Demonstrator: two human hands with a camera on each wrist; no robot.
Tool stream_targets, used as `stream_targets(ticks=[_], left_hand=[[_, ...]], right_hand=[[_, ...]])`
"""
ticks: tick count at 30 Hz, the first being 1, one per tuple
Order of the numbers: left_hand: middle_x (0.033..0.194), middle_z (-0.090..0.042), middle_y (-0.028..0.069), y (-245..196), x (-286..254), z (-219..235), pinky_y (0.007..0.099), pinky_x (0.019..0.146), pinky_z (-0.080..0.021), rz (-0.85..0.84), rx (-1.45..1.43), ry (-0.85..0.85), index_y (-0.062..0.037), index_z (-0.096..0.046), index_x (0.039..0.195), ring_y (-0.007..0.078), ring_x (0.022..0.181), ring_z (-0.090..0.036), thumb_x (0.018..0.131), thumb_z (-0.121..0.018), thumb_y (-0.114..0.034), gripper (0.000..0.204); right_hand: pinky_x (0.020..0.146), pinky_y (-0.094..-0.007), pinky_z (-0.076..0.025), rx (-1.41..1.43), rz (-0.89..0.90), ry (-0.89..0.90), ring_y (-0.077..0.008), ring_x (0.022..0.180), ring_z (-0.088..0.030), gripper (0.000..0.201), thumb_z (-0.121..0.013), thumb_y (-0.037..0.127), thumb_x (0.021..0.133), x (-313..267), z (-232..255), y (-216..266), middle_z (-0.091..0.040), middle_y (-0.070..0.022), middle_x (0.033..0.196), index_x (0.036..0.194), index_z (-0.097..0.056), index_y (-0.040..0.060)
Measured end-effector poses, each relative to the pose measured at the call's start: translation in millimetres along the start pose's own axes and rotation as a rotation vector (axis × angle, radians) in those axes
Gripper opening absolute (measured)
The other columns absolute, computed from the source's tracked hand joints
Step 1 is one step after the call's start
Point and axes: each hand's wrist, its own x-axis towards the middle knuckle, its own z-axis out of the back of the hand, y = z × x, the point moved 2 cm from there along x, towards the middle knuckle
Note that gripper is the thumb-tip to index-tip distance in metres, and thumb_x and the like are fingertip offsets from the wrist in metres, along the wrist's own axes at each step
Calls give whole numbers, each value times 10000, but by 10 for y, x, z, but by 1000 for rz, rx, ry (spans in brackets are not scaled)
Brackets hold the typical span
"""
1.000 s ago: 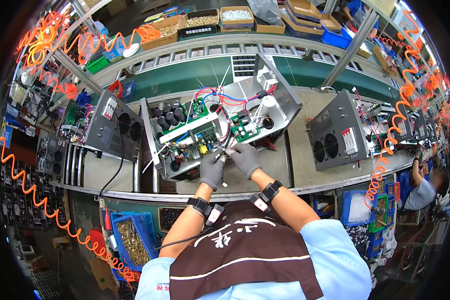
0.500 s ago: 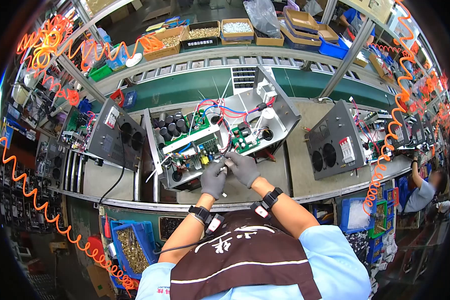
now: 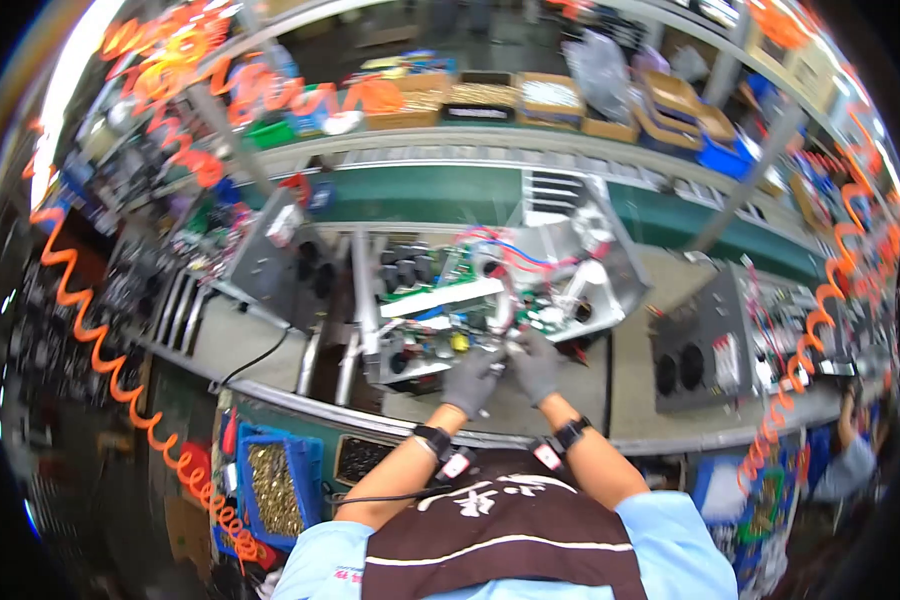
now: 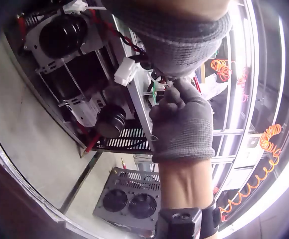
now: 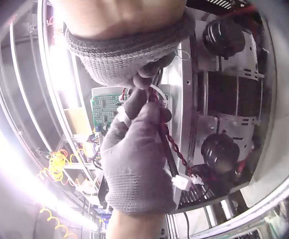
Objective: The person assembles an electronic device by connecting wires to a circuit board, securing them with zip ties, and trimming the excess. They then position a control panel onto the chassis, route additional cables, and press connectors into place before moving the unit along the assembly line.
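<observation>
Both hands wear grey knit gloves and meet at the front edge of an open metal chassis (image 3: 370, 345) holding circuit boards, capacitors and wires. My left hand (image 3: 470, 380) pinches a bundle of thin wires (image 5: 170, 144), partly black-sleeved, partly red and black twisted. A white plug (image 5: 181, 182) hangs from the bundle below that hand. My right hand (image 3: 536, 368) pinches the same wires close to the left fingertips; in the left wrist view its fingers (image 4: 173, 97) are curled in. The exact spot between the fingertips is hidden by the gloves.
Similar fan-fronted units stand left (image 3: 285, 262) and right (image 3: 705, 345) on the bench. Behind runs a green conveyor (image 3: 420, 205), with parts boxes (image 3: 400, 115) beyond. Orange coiled hoses (image 3: 110, 360) hang at both sides. A blue bin (image 3: 315, 460) of brass-coloured parts sits below the bench edge.
The head view has swung, so the whole scene sits farther right and lower, with blur. Both hands stay together at the chassis front with the wires.
</observation>
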Motion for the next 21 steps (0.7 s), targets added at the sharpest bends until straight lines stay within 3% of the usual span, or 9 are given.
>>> stream_targets(ticks=[4, 6, 8, 10, 13, 15, 18, 21], left_hand=[[1032, -566, 103, -15, 44, 63, 361, 689, -479, -165, 129, -71, -231, -555, 1109, 287, 816, -575, 658, -543, -70, 479], [1006, -569, 94, -23, 56, 56, 361, 639, -482, -142, 148, -70, -261, -555, 1105, 282, 766, -579, 661, -543, -72, 482], [922, -568, 79, -66, 43, 69, 369, 597, -476, -133, 151, -78, -270, -543, 1111, 279, 713, -573, 676, -543, -81, 474], [925, -570, 77, -102, 13, 45, 372, 594, -473, -105, 135, -113, -249, -548, 1090, 276, 728, -577, 691, -543, -96, 427], [928, -574, 71, -113, 13, -4, 373, 595, -471, -86, 51, -144, -225, -558, 1057, 271, 748, -581, 712, -555, -127, 359], [931, -577, 68, -108, 41, -42, 373, 595, -471, -46, 62, -141, -218, -560, 1047, 268, 753, -583, 720, -562, -148, 335], [925, -588, 59, -148, 75, 22, 368, 597, -472, -10, 90, -108, -208, -561, 1045, 260, 747, -587, 738, -571, -199, 307], [883, -598, 55, -176, 89, 40, 359, 565, -480, -55, 166, -93, -211, -559, 1067, 245, 692, -596, 755, -539, -203, 313]], right_hand=[[481, -239, -398, 155, -112, -73, -104, 551, -481, 47, -559, 34, 757, 100, 122, 255, -519, -38, 685, 772, -520, 12], [538, -253, -409, 187, -201, -22, -129, 583, -483, 55, -556, 32, 760, 145, 109, 91, -506, -46, 696, 777, -507, 13], [600, -273, -406, -192, 117, -59, -146, 646, -484, 61, -543, 32, 772, 156, 99, 156, -494, -64, 708, 785, -491, 3], [658, -285, -392, -232, 62, 3, -172, 696, -477, 74, -543, 47, 780, 150, 110, 278, -499, -78, 745, 789, -488, -2], [568, -265, -412, -178, 151, -8, -157, 620, -501, 72, -535, 65, 798, 162, 61, 276, -512, -72, 715, 790, -490, 9], [419, -227, -387, 261, -362, -27, -115, 497, -492, 61, -519, 74, 816, 129, 4, 331, -519, -55, 669, 802, -501, 17], [323, -189, -326, 294, -478, -71, -80, 409, -454, 56, -514, 74, 819, 160, 7, 214, -514, -32, 632, 821, -498, 20], [333, -201, -338, 431, -585, -86, -95, 446, -494, 87, -521, 87, 823, 188, 18, 152, -536, -46, 612, 811, -531, 1]])
